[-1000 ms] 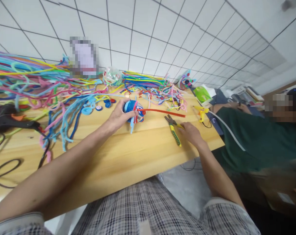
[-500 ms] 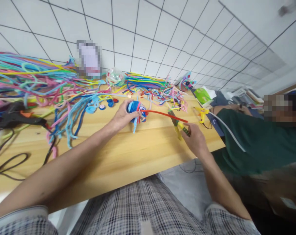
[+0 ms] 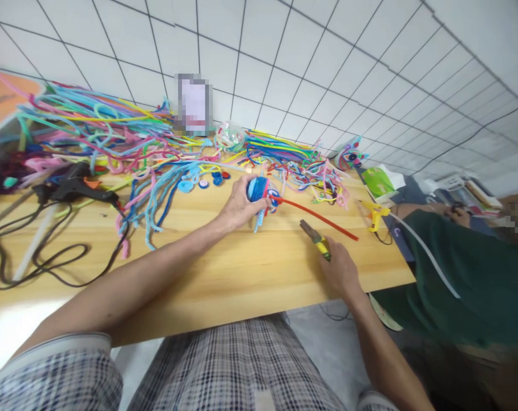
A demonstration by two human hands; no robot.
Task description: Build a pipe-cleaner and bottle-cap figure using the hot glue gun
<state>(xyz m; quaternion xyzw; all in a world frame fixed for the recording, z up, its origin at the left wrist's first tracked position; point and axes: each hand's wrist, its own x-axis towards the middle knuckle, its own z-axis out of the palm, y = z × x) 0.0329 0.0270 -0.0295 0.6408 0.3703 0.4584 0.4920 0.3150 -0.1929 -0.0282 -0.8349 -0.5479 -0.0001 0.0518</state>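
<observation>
My left hand (image 3: 241, 201) is closed round a blue bundle of coiled pipe cleaners (image 3: 256, 190) with pink and white parts, held just over the table. From its right side a long red pipe cleaner (image 3: 321, 217) sticks out, sloping down to the right with its far end free. My right hand (image 3: 339, 265) grips a pair of pliers (image 3: 315, 238) with yellow and dark handles; the jaws point up and left, below the red pipe cleaner and apart from it. Several small blue coils (image 3: 217, 178) lie behind my left hand.
Pipe cleaners in many colours (image 3: 113, 125) heap along the wall. A black glue gun (image 3: 77, 185) with a looping cable lies left, a yellow glue gun (image 3: 376, 216) right. A clear bag (image 3: 230, 136) stands at the back. A person in a dark green shirt (image 3: 451, 257) sits at right.
My right hand has lowered with the pliers, away from the red pipe cleaner, whose free end now hangs lower. The view has shifted left; my left hand keeps its hold.
</observation>
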